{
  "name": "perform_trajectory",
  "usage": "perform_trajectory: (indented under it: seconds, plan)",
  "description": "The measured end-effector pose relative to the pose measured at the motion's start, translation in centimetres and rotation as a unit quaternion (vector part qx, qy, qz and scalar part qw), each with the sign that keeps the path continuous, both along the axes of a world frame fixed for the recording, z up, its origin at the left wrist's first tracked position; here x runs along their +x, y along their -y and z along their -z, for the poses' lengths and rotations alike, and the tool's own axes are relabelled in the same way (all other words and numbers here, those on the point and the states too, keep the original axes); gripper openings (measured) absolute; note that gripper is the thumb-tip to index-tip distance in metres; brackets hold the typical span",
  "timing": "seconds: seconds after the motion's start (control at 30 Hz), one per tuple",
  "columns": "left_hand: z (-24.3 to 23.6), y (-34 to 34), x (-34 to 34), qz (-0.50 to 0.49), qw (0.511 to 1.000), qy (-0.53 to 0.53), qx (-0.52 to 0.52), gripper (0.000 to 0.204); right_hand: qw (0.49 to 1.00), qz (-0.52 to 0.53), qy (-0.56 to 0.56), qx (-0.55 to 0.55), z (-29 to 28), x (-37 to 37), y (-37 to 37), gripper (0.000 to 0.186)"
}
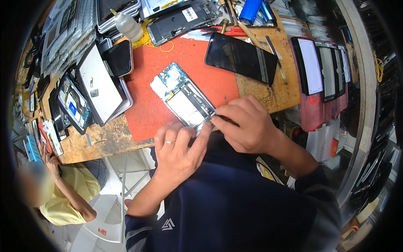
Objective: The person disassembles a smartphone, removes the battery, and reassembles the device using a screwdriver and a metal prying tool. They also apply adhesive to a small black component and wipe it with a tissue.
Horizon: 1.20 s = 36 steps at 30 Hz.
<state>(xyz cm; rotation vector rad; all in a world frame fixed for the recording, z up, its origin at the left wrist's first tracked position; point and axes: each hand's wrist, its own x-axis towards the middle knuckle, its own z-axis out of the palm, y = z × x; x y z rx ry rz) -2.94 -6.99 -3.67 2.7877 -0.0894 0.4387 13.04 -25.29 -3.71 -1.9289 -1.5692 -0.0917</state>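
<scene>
Fingers of our right hand (247, 126) pinch something (perhaps tweezers, hard to see) at the opened phone's (183, 95) lower edge; our left hand (178, 153), fingers curled together, steadies it. Slipping there could scratch its exposed battery.

Both hands (180, 149) (245, 124) meet, fingers curled, fingertips pinching.

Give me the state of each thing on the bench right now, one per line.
Opened phone: back off, board and battery exposed, flat on the red mat.
Left hand: fingers on the phone's near end.
Right hand: pinching at the phone's near edge.
Detached screen: dark, lying flat.
Squeeze bottle: capped, lying tilted.
</scene>
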Motion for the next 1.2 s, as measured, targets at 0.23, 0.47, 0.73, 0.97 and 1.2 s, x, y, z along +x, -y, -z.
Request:
perform_trajectory:
  seconds: [0.23, 0.47, 0.73, 0.97, 1.2]
  plan:
    - [1.3, -0.5, -0.8, -0.033, 0.991, 0.084, -0.101, 0.04, 0.969, 0.141, -0.201, 0.033, -1.1, -0.5, -1.9, 0.032]
    - [2.8, -1.8, -0.7, 0.038, 0.973, 0.188, -0.13, 0.037, 0.865, 0.2, -0.459, -0.037, -2.2, -0.9, -4.6, 0.047]
    - [2.3, -3.0, -0.5, 0.034, 0.935, 0.246, -0.253, 0.047, 0.686, 0.081, -0.718, -0.08, -3.8, 3.2, -5.0, 0.027]
    - [3.0, -4.3, -0.3, -0.063, 0.939, 0.257, -0.22, 0.044, 0.842, 0.112, -0.519, 0.098, -6.2, 10.5, -11.3, 0.023]
    - [3.1, -4.6, 0.1, -0.069, 0.947, 0.215, -0.228, 0.024, 0.862, 0.233, -0.45, 0.003, -4.3, 18.7, -20.1, 0.019]
